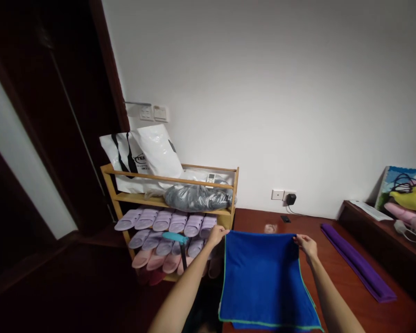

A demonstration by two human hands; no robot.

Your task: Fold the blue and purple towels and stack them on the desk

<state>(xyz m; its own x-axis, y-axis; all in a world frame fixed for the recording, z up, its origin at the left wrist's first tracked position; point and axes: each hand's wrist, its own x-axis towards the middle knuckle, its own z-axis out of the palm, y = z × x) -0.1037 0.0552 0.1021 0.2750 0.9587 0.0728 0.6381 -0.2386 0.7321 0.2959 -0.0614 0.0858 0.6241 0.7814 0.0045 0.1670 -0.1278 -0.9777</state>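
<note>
A blue cloth [260, 277] with green edging hangs spread between my two hands, over the front of a reddish-brown wooden desk [308, 273]. My left hand [217, 235] pinches its upper left corner. At the upper right corner, my right hand [307, 245] grips the cloth between thumb and fingers. The lower edge shows more than one layer, so the cloth looks folded. To the right on the desk lies a long, narrow folded purple cloth [358, 263], apart from both hands.
Left of the desk stands a wooden shoe rack [173, 178] with lilac slippers [178, 221], pink slippers [154, 260] and white bags [156, 155]. A teal-topped handle [175, 237] rises before it. A black adapter [290, 199] is plugged into the wall. A raised ledge [370, 226] borders the desk's right side.
</note>
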